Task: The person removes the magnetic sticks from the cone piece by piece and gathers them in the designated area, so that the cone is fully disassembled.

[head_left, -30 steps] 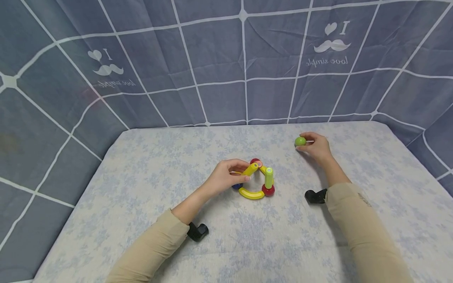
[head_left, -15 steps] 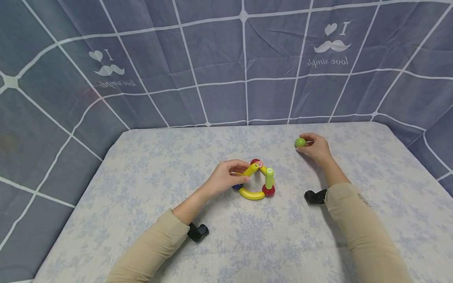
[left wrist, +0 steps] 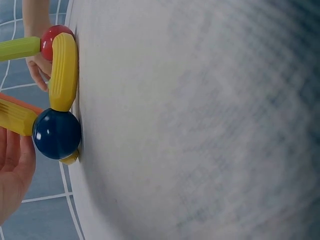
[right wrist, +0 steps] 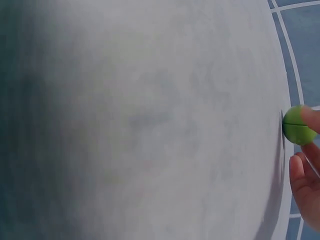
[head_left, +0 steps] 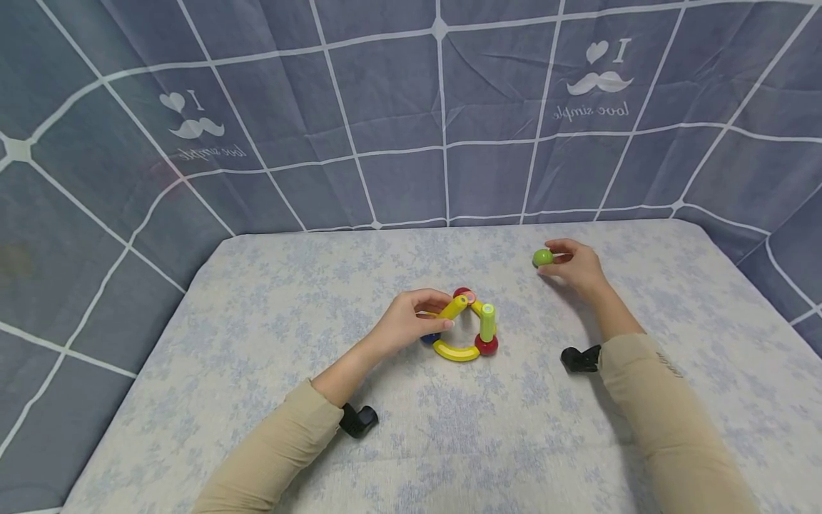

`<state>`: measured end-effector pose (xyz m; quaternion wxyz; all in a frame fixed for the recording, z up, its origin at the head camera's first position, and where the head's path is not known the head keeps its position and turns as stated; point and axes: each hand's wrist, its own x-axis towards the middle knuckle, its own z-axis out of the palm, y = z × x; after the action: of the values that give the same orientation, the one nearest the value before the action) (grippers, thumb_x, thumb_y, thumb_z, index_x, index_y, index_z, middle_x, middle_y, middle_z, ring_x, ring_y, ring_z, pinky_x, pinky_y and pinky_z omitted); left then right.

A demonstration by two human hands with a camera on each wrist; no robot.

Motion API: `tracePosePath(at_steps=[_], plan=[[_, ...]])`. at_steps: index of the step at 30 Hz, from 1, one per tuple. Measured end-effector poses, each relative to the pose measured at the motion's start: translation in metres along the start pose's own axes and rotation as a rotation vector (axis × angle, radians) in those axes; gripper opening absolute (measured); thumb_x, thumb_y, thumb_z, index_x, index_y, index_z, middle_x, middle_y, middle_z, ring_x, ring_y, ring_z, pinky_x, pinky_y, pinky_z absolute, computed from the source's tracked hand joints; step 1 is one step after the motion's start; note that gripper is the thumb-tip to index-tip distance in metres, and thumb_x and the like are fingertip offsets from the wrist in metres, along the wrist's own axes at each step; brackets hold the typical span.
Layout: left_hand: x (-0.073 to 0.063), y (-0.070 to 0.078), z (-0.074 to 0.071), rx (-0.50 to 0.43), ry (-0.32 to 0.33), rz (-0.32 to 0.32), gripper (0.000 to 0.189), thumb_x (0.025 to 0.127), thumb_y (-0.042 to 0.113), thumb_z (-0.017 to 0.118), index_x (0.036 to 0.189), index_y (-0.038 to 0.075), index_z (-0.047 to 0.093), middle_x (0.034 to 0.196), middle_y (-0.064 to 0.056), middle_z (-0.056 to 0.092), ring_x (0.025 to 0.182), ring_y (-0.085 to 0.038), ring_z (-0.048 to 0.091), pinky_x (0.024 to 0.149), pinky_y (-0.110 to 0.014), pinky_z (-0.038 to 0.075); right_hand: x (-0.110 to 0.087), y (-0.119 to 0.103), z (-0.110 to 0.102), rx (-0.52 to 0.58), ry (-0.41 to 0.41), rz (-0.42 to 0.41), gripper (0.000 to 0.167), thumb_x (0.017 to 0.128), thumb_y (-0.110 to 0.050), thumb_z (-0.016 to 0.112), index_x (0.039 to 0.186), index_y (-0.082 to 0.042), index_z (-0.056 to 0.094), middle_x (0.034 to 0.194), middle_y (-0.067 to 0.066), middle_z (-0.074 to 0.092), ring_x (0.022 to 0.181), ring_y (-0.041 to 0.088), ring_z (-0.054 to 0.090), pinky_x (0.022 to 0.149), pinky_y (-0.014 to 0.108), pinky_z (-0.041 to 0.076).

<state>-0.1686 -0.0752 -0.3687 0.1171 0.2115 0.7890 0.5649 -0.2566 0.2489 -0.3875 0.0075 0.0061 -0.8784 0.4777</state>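
Pinching green ball (head_left: 542,258) well right of ring (head_left: 457,353), right hand (head_left: 574,267) nears surface's (head_left: 347,246) far edge; left hand (head_left: 408,318) grips ring's yellow rod (head_left: 454,308).

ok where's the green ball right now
In the head view, the green ball is right of centre near the far edge of the table, pinched by the right hand, beyond and to the right of the light green stick.

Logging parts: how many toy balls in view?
4: green ball pinched by right hand; blue ball by left hand; far red ball and near red ball in ring. More may be hidden.
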Motion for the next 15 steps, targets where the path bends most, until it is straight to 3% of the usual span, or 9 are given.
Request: tracePosePath(at_steps=[6,15], plan=[[0.0,-0.003,-0.001,-0.001,0.003,0.008,0.033,0.083,0.008,0.071,0.115,0.004,0.064,0.109,-0.007,0.063,0.101,-0.019,0.059,0.082,-0.029,0.051,-0.005,-0.005,-0.007,-0.014,-0.012,-0.027,0.054,0.083,-0.005,0.068,0.132,0.004,0.047,0.13,0.025,0.047,0.116,0.038,0.045,0.084,0.03,0.043],[0.0,-0.004,-0.005,0.008,0.007,0.002,0.034,0.081,0.008,0.072,0.114,0.005,0.064,0.11,-0.005,0.064,0.103,-0.018,0.059,0.087,-0.029,0.049,-0.015,-0.012,-0.014,0.011,-0.032,-0.081,0.055,0.084,-0.011,0.069,0.132,0.003,0.046,0.131,0.023,0.047,0.116,0.035,0.045,0.074,0.015,0.044]])
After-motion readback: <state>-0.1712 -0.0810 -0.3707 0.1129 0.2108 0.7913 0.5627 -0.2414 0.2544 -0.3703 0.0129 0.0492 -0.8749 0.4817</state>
